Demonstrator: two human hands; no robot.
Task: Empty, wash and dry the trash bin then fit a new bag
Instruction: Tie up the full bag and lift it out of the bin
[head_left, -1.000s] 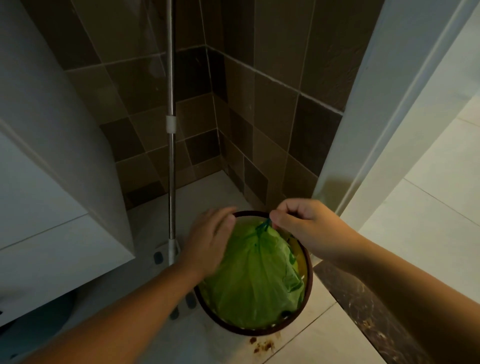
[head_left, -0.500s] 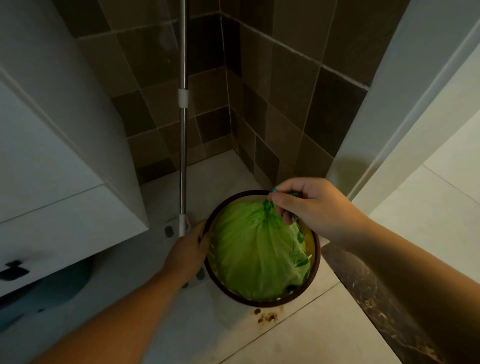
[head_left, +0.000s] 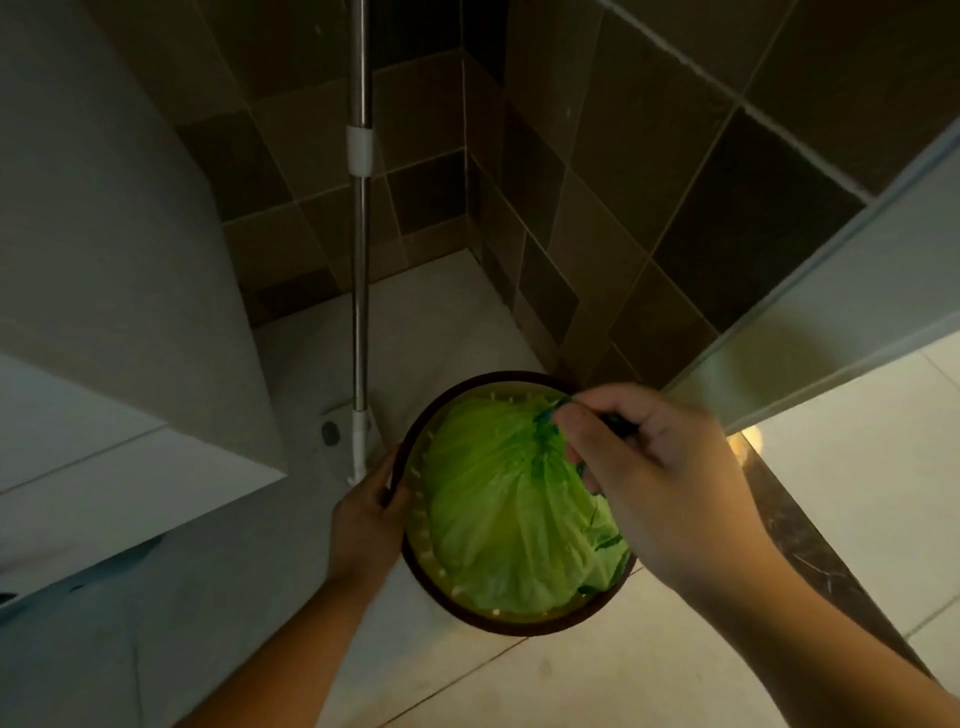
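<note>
Round trash bin (head_left: 511, 626) sat on the light floor tiles (head_left: 597, 686) in the corner, near the dark tiled wall (head_left: 623, 182) and just beside the door frame (head_left: 831, 291). Dark brown outer rim, yellowish inner ring with small pegs around it. Green bag (head_left: 509, 514) was in the bin, bunched up and gathered toward the top right. Right hand (head_left: 654, 467) was over the bin's right side, fingers curled and pinching the gathered neck of the bag, with darker green ties showing between them. Left hand (head_left: 366, 519) was on the bin's left edge, fingers wrapped onto the rim; fingertips hidden behind the rim, so couldn't tell how far they reached. Mop (head_left: 359, 260) stood upright just left of the bin, metal pole with a white collar, its base on the floor near the left hand. White cabinet (head_left: 104, 260) was on the left, well apart from the bin.
</note>
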